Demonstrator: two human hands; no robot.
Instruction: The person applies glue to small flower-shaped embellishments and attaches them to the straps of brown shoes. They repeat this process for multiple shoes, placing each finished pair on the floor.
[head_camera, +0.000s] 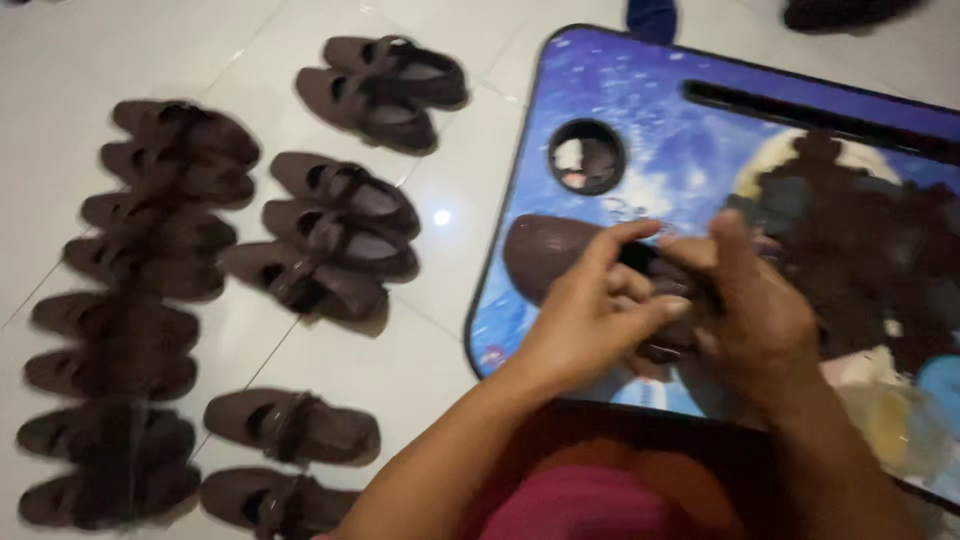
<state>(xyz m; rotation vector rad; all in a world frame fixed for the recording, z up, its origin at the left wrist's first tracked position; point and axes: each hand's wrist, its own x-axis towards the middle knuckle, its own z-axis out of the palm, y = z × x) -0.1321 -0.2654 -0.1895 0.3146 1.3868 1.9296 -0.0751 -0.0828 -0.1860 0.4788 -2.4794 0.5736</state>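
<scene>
Fingers (640, 300) of left hand (590, 320) and right hand (750, 315): closed together around one brown shoe (545, 255), centre frame, over blue printed bench (650, 100). Bench right: blurred dark brown heap (860, 240). Frame left, white tiled floor (60, 130): brown shoes in rows (330, 215).

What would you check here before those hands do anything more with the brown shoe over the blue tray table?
1. Both hands on the shoe: ok. The left hand and right hand grip the brown shoe together.
2. Shoe over the tray table: ok.
3. Strap or fastening state: cannot tell, fingers cover it and the picture is blurred.
4. Dark brown pile on the table kept apart from the shoe: cannot tell.
5. Floor shoes out of the way: ok, they lie in rows to the left.
</scene>
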